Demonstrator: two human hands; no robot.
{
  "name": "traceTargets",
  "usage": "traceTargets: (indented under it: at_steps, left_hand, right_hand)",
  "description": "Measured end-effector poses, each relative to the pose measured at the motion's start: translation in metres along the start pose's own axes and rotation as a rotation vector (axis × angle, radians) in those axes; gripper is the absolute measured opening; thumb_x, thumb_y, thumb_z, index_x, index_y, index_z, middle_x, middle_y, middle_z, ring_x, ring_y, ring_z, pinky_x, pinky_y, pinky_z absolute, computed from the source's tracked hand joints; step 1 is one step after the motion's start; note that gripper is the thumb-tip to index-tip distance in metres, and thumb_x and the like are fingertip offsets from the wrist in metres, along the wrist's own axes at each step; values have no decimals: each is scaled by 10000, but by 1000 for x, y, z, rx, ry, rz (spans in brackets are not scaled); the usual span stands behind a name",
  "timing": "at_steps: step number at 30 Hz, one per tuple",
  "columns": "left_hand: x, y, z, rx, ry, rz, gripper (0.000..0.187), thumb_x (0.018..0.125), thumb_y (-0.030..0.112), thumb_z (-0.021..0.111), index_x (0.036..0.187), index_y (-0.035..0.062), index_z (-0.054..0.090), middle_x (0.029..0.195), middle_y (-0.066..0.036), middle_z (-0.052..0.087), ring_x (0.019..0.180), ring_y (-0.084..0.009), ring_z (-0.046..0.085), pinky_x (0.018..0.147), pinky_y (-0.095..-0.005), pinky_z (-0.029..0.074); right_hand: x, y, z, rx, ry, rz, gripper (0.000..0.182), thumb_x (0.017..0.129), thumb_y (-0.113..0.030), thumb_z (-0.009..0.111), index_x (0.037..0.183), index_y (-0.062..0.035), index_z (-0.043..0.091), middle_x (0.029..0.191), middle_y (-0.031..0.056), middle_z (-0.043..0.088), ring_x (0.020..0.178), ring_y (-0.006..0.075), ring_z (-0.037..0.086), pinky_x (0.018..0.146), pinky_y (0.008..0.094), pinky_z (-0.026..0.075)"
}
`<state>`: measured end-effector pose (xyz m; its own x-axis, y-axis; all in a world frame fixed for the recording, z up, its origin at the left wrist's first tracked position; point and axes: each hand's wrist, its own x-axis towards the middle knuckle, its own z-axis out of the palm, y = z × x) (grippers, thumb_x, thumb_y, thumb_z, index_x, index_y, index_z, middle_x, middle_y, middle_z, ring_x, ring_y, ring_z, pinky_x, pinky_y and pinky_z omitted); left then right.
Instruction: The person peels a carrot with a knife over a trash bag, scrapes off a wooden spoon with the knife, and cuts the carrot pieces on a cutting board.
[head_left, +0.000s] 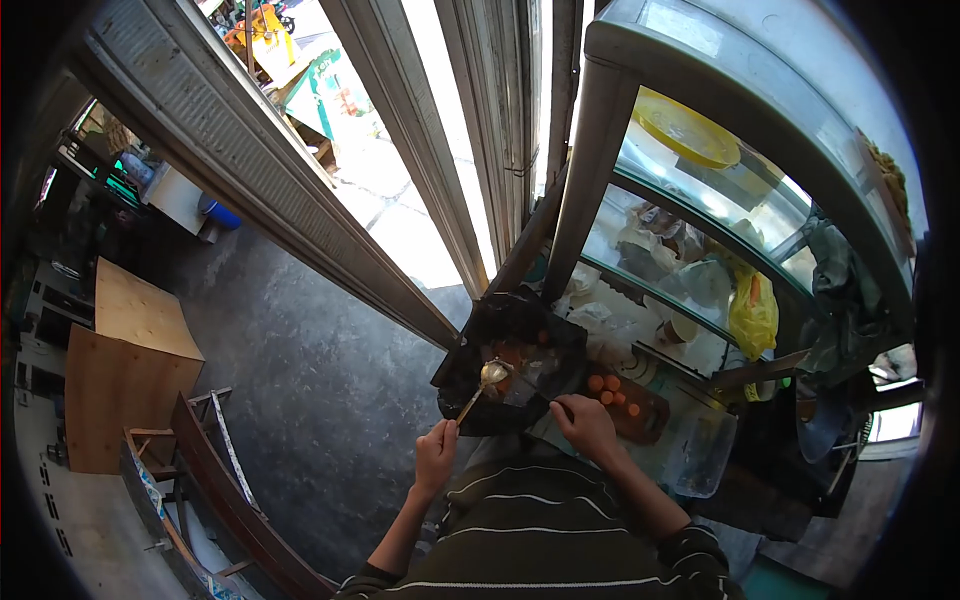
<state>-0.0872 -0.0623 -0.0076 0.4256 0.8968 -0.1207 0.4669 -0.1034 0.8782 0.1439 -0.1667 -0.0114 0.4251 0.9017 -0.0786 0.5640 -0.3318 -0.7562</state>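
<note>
My left hand (436,455) is closed around the handle of a spoon (493,374), whose shiny bowl is over a bin lined with a black plastic bag (463,412). My right hand (588,428) is closed on a thin, dark utensil (538,393) that points in towards the spoon; its exact kind does not show. Orange and pale scraps (513,352) lie inside the bag. Beside my right hand, several orange carrot pieces (606,383) rest on a brown cutting board (652,412).
A glass display case (612,130) rises at the right, with a yellow plate (690,130) and a yellow plastic bag (754,318). A clear plastic container (700,455) is by the board. Folding metal shutters (270,190) stand ahead. At left are a wooden cabinet (130,400) and grey floor (300,400).
</note>
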Motion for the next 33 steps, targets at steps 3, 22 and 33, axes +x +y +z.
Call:
traceTargets:
  at_steps: [3,22,33]
  left_hand:
    - [1,-2,-1,4,13,11,321,917,196,437,673,-12,459,483,-93,398,427,-95,386,421,-308,305]
    - [2,1,-9,-1955,-710,-1087,306,955,345,301,733,138,339,501,46,174,392,-61,166,351,-206,133]
    - [-7,16,-1,-2156,-785,-1115,292,961,327,285,740,138,315,500,38,180,398,-65,169,347,-210,138]
  right_hand:
    - [3,10,0,-29,-33,63,279,849,-255,507,869,-1,620,731,149,600,685,323,586,623,387,455]
    - [-5,-30,18,166,168,-57,250,817,-255,584,971,-62,622,774,90,583,647,246,581,583,322,447]
    - [-10,-14,23,-46,194,-44,246,792,-267,607,961,-90,633,735,53,565,631,229,581,556,324,454]
